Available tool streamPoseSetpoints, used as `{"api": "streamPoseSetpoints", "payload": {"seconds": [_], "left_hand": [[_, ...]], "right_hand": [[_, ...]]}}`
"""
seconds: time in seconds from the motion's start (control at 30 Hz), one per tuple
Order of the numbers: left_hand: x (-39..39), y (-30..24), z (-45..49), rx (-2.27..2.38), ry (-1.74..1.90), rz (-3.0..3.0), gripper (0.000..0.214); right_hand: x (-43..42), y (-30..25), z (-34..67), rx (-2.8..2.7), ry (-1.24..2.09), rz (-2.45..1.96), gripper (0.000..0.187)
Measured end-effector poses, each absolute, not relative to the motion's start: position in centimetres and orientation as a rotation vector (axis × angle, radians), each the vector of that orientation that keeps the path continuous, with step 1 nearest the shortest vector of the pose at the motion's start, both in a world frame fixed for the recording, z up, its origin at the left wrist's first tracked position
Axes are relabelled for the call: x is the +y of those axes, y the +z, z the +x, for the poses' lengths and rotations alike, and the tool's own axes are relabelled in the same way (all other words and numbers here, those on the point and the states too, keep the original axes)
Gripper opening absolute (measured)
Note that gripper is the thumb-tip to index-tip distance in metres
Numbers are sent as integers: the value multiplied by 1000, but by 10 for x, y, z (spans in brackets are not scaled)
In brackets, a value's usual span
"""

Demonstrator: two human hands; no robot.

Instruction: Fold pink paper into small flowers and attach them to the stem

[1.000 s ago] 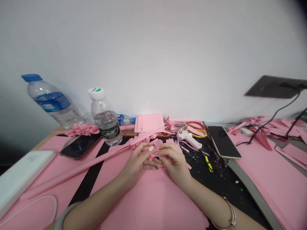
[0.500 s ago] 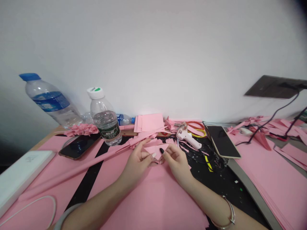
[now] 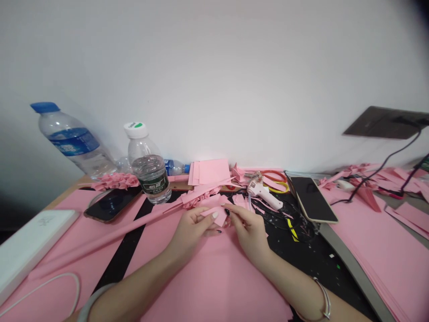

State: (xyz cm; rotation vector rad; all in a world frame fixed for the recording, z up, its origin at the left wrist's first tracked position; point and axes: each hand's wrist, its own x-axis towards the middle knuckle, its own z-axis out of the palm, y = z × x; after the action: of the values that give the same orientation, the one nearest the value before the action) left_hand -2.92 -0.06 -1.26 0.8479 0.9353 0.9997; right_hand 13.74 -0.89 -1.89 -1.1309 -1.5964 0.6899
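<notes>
Over a pink paper sheet (image 3: 214, 286), the left hand (image 3: 191, 232) and right hand (image 3: 250, 232) come together, fingertips pinching a small pink paper piece (image 3: 218, 215), which has just turned. Fingers hide its lower edge, so its folds are hard to make out. A glue gun (image 3: 263, 196) lies beyond the right hand.

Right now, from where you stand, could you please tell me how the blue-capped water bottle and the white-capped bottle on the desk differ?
The blue-capped water bottle leans at a tilt, while the white-capped bottle stands upright. The blue-capped water bottle has a blue cap and blue label; the white-capped bottle has a white cap with a green mark and a dark green label. Both are clear plastic with their caps on.
</notes>
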Motion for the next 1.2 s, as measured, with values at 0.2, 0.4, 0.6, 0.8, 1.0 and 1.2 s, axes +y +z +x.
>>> {"api": "streamPoseSetpoints", "payload": {"seconds": [0.2,0.4,0.6,0.8,1.0,1.2], "left_hand": [[-1,-16,-31,906,1010,796,39],[-2,-13,-31,916,1035,794,33],[1,-16,-32,876,1063,790,28],[2,-14,-31,821,1060,785,23],[2,-12,-30,785,1042,825,24],[4,-15,-29,767,1047,806,32]], "right_hand": [[-9,-22,144,-1920,347,-998,40],[-6,-22,145,-2061,177,-877,42],[-8,-15,143,-2112,190,-883,41],[-10,-13,143,-2116,240,-866,46],[-8,-16,144,-2073,316,-877,49],[-6,-21,145,-2025,350,-846,55]]}}
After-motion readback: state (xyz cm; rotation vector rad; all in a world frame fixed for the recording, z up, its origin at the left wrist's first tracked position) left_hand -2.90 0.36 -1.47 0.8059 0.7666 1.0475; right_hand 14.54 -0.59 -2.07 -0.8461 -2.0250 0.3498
